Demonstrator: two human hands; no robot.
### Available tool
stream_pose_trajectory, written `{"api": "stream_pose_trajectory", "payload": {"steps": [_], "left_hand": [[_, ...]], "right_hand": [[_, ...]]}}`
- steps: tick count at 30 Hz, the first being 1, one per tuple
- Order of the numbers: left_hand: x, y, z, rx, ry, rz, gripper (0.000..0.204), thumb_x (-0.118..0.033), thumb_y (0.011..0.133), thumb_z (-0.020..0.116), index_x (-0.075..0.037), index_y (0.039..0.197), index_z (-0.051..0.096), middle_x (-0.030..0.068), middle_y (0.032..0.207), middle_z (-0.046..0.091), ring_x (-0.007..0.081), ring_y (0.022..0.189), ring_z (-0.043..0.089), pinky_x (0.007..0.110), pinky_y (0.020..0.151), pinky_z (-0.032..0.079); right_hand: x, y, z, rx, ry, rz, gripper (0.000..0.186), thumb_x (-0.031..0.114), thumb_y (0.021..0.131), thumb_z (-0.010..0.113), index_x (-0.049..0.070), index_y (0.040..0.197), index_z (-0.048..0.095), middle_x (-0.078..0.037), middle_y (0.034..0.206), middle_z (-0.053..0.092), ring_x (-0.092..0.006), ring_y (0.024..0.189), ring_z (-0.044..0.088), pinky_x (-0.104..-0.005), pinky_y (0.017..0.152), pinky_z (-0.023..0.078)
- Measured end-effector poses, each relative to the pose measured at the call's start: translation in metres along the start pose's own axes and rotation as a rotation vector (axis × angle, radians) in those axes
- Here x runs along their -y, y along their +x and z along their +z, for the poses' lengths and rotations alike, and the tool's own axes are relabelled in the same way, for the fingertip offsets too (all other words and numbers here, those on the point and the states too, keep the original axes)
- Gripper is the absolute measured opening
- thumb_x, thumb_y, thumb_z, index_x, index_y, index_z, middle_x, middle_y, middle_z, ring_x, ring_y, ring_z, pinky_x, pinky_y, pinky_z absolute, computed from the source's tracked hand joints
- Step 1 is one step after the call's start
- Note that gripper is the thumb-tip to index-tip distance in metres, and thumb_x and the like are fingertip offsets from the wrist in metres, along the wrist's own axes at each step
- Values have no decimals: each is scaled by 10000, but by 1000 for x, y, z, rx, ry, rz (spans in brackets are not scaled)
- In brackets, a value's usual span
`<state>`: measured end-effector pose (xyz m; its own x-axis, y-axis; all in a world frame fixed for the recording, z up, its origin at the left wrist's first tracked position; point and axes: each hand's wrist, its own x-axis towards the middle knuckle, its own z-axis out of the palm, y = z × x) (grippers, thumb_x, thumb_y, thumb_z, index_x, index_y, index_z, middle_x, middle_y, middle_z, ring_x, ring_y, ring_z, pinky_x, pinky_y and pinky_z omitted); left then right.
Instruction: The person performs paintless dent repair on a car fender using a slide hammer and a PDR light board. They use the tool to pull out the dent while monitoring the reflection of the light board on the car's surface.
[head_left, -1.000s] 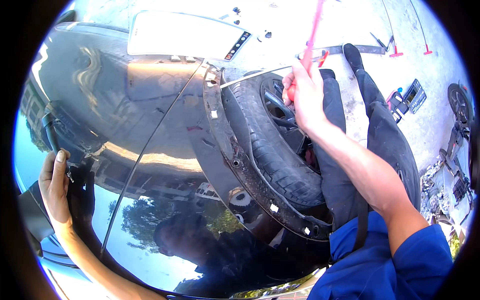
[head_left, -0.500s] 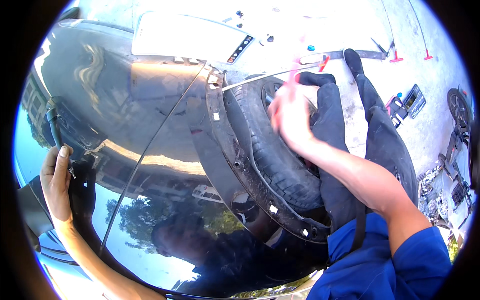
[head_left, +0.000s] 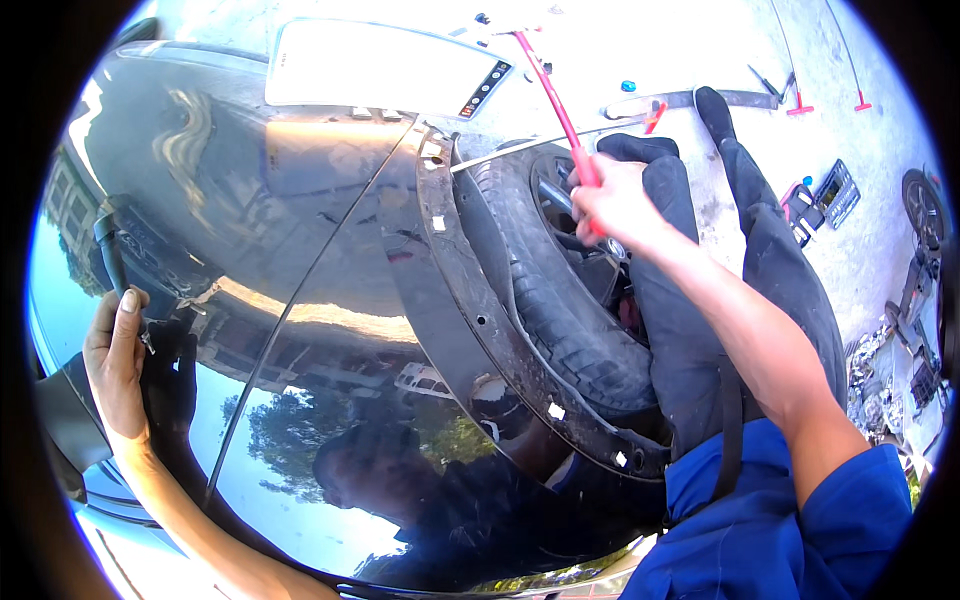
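From where I stand, the right hand [head_left: 618, 203] has its fingers wrapped round the grip of a long red tool [head_left: 553, 95], its far end well beyond the hand, over the pale floor [head_left: 700, 60]. The left hand [head_left: 118, 350] pinches the lower end of a dark curved bar [head_left: 108, 248] at the dark car panel [head_left: 300, 200]; I can't tell whether that bar is fixed there.

The trouble I'd expect is the red tool's reach: a careless turn could catch the thin rod [head_left: 500, 155], which runs from the wheel arch rim [head_left: 455, 265] across the tyre [head_left: 560, 320] — and a jolted rod could scrape paint. If the right fingers slacken, the tool could drop onto the shoe [head_left: 640, 148] close by. A slack left pinch could let the bar slap the glossy surface.

As for writing, the white board [head_left: 370, 65] carries small marks along a dark strip [head_left: 485, 90], and a dark plate [head_left: 838, 192] on the floor bears pale ones — all too small to read.
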<state>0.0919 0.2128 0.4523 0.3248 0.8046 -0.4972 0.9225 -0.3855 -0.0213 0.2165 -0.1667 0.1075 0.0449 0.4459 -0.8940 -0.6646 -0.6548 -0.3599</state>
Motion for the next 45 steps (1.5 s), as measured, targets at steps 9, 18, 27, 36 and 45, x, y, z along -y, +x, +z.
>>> {"api": "stream_pose_trajectory", "payload": {"steps": [9,18,27,36,45], "left_hand": [[10,5,-3,36,-65,-10,296,-361,1045,596,-82,1061,694,-101,718,421,-14,545,246,197,492,150],[8,2,-2,38,-70,-24,283,-352,1051,588,-87,1032,684,-103,688,382,-16,549,253,201,494,153],[5,5,-10,48,-24,-10,286,-352,1048,592,-80,1043,682,-96,701,420,-14,553,265,203,497,158],[7,9,-10,41,-19,4,288,-357,1048,592,-83,1030,680,-95,697,411,-11,548,258,203,494,158],[15,5,-5,32,-20,11,280,-354,1050,592,-89,1037,685,-96,718,431,-10,546,262,197,494,163]], "right_hand": [[-11,-29,46,102,80,-28,231,218,999,565,6,1091,571,-55,742,574,-160,596,606,-343,556,502],[-4,-17,45,-52,402,-196,337,238,1048,546,28,1311,540,11,724,531,-73,475,502,-239,412,389],[-13,-15,50,161,0,-66,280,252,988,577,-4,1099,607,-29,658,552,-142,499,547,-345,449,430],[-28,-15,69,-67,235,-272,249,272,1039,521,35,1086,579,-11,749,572,-116,574,558,-321,505,456],[13,-18,59,-257,507,-298,270,280,1067,503,54,1211,535,4,688,527,-86,448,487,-246,395,381]]}}
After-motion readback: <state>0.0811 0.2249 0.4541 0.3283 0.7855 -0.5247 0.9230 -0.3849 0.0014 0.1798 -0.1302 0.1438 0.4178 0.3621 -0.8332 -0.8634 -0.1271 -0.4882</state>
